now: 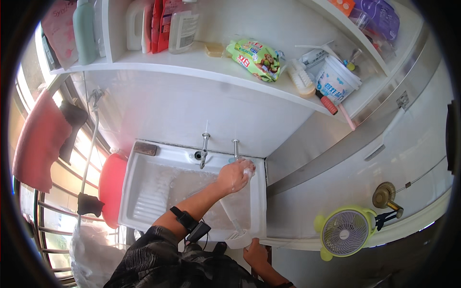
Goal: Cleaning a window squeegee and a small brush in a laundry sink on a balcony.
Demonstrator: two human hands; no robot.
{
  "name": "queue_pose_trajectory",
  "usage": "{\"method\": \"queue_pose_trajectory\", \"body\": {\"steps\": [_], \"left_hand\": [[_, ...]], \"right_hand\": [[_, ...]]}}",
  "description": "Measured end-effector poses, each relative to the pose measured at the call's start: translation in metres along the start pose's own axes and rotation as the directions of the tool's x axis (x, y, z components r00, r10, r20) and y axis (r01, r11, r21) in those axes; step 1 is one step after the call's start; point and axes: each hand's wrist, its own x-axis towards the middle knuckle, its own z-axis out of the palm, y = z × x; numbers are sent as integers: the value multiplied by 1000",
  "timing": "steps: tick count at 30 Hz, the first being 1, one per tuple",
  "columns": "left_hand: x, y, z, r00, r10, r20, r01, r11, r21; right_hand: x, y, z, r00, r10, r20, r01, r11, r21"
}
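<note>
A white sink holds cloudy, sudsy water. My left hand reaches across to its far right corner, beside the right tap. The fingers are curled, with white suds or a small white thing at their tips; I cannot tell which. At the sink's front right corner, my right hand is closed against the rim; what it grips, if anything, is hidden. A long white-handled tool with a slatted end slants through the basin towards that corner. Another tap stands at the back middle.
A brown block rests on the sink's back left corner. Left of the sink is a red basin. Above, a white shelf carries bottles, a green packet, a scrub brush and a white tub. A green fan is on the right.
</note>
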Motion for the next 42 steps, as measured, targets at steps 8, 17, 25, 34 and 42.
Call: {"method": "queue_pose_trajectory", "body": {"steps": [8, 17, 25, 34, 42], "left_hand": [[-4, -49, -16, 711, -248, 658, 670, 524, -527], [-127, -160, 16, 902, -404, 154, 426, 891, -158], [-139, -162, 39, 710, -655, 261, 452, 138, -881], [-129, -106, 24, 582, -768, 270, -88, -389, -917], [-142, -81, 35, 576, -689, 440, -118, -602, -790]], "right_hand": [[-24, 33, 29, 976, -139, -170, 155, 984, 85], [-12, 54, 9, 949, -137, -285, 168, 982, 88], [-11, 26, -33, 985, 24, -172, 9, 982, 189], [35, 67, 28, 974, -131, -185, 193, 908, 371], [45, 97, 54, 964, -246, -103, 261, 797, 544]]}}
